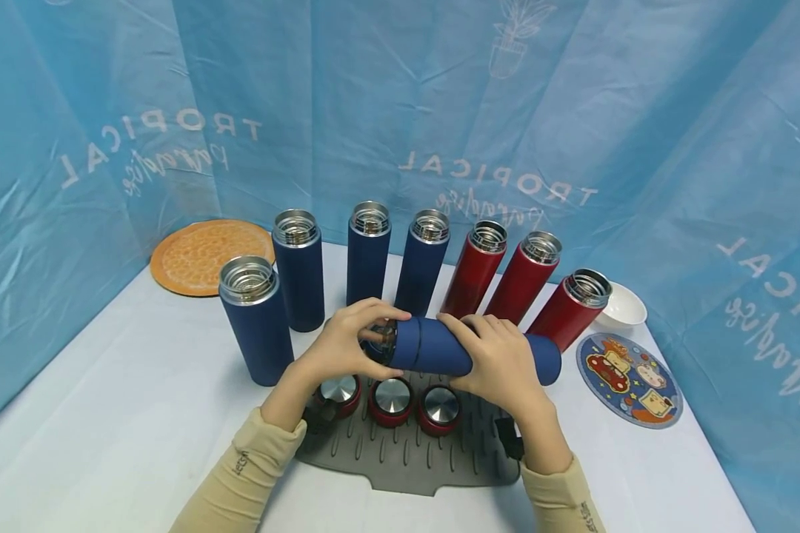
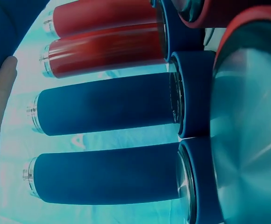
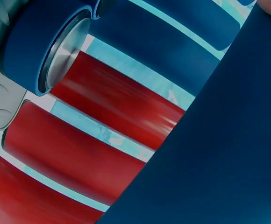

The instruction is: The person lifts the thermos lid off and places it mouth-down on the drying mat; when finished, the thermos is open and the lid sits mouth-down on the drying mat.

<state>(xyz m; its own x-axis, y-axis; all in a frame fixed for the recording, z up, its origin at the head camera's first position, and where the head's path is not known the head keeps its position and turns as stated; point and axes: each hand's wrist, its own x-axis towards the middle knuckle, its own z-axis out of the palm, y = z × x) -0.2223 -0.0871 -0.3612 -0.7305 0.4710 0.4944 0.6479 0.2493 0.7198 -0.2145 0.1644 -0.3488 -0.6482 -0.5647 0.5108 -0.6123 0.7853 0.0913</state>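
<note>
A blue thermos bottle (image 1: 443,346) is held sideways above the grey mat. My right hand (image 1: 500,363) wraps round its body, which also fills the right side of the right wrist view. At the bottle's left end, my left hand (image 1: 343,344) grips the cap end with thumb and fingers spread round it; a dark seam lies just right of that hand. Below are three red lids with steel tops, one (image 1: 391,398) in the middle. Blue lids (image 2: 197,95) show behind them in the left wrist view, mostly hidden by the hands in the head view.
Several uncapped blue bottles (image 1: 253,326) and three uncapped red bottles (image 1: 475,274) stand in an arc behind. The grey ridged mat (image 1: 400,466) lies in front. An orange round mat (image 1: 207,255) is at left; a white bowl (image 1: 623,307) and patterned round mat (image 1: 630,381) are at right.
</note>
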